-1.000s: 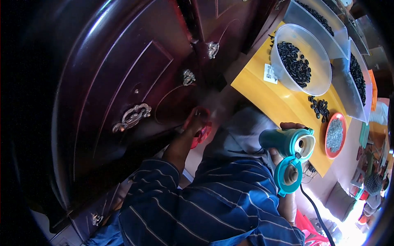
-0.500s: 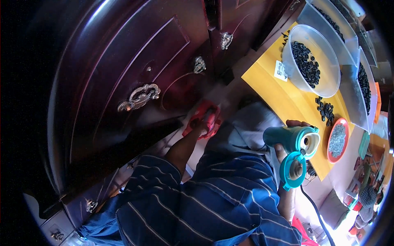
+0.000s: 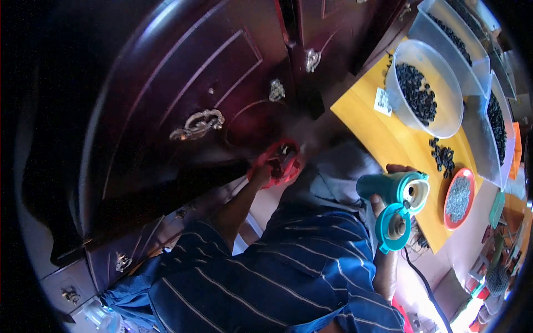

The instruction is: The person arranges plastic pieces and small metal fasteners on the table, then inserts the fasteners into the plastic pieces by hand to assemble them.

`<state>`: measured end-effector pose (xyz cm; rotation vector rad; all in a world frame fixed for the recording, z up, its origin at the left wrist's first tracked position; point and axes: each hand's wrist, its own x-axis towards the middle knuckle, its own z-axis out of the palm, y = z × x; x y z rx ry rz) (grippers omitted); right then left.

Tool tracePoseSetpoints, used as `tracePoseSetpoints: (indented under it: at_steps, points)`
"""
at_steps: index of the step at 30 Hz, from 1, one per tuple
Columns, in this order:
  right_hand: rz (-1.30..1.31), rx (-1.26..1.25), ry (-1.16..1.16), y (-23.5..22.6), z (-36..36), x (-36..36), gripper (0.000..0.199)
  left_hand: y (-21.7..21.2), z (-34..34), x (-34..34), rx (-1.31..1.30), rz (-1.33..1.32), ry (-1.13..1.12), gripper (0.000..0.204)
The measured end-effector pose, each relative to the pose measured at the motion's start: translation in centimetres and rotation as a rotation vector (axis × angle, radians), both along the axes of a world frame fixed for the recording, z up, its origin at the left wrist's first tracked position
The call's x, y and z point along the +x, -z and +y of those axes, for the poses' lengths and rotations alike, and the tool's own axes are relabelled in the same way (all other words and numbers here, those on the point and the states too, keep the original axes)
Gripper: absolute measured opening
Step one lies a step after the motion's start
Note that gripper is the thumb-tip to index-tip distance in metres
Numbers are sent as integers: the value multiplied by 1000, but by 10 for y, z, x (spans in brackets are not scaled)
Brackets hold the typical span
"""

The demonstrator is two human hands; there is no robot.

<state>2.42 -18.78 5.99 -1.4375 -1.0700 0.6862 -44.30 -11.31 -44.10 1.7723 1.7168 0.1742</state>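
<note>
Your left arm bends at the elbow, and the bare forearm angles forward and inward from its rolled sleeve, out low beside the cabinet (image 3: 183, 83). Your left hand (image 3: 266, 173) is at the near side of the red container (image 3: 290, 175), down next to your trouser leg (image 3: 333, 177). The fingers there are dim and blurred, so I cannot tell how far they are closed or whether they grip it.

Your right forearm runs up along your shirt (image 3: 266, 266), and your right hand (image 3: 377, 204) wraps the teal flask (image 3: 378, 187): thumb on the near side, fingers curled over the far side, closed firmly around its body. You hold the flask tipped on its side near the edge of the yellow table (image 3: 383, 136), its mouth facing right. The hinged lid (image 3: 395, 228) hangs open below the mouth, near your wrist. Past it on the table sit an orange dish (image 3: 451, 223) and a clear tub (image 3: 449, 114) of black pieces (image 3: 415, 94).
</note>
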Motion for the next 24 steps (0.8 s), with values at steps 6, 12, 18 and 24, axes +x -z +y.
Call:
tracePoseSetpoints:
  at_steps: [6, 12, 18, 24]
  points:
    - [232, -53, 52, 29, -16, 26, 67, -58, -137, 166, -211, -1071, -176, 42]
    - [181, 145, -91, 23, -22, 24, 47, -203, -5, 189, -305, -1422, -5, 41]
    - [240, 99, -95, 34, -23, 31, 59, -288, 12, 220, 70, -161, 554, 24]
    - [51, 191, -136, 23, -30, 43, 67, -414, 38, 239, 14, -238, 760, 35]
